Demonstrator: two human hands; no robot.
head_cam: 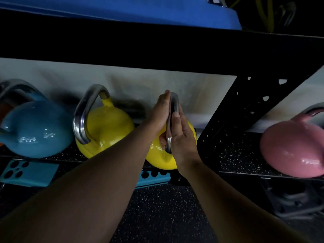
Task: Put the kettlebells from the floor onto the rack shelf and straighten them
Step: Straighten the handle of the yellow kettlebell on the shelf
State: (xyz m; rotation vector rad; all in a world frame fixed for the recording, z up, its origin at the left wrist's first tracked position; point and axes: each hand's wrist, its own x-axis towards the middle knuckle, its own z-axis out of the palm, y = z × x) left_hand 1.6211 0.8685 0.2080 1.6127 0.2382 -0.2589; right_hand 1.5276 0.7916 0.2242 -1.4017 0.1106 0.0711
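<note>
A yellow kettlebell sits at the front edge of the rack shelf, its steel handle turned edge-on to me. My left hand presses flat against the handle's left side, its thumb hooked under the handle. My right hand presses flat against the right side, so the handle is clamped between both palms. To its left stand a second yellow kettlebell and a blue kettlebell. A pink kettlebell rests on the shelf to the right.
A black perforated diagonal brace separates the yellow and pink kettlebells. A black beam with a blue mat on it runs overhead. Teal perforated plates sit below the shelf. Speckled rubber floor lies underneath.
</note>
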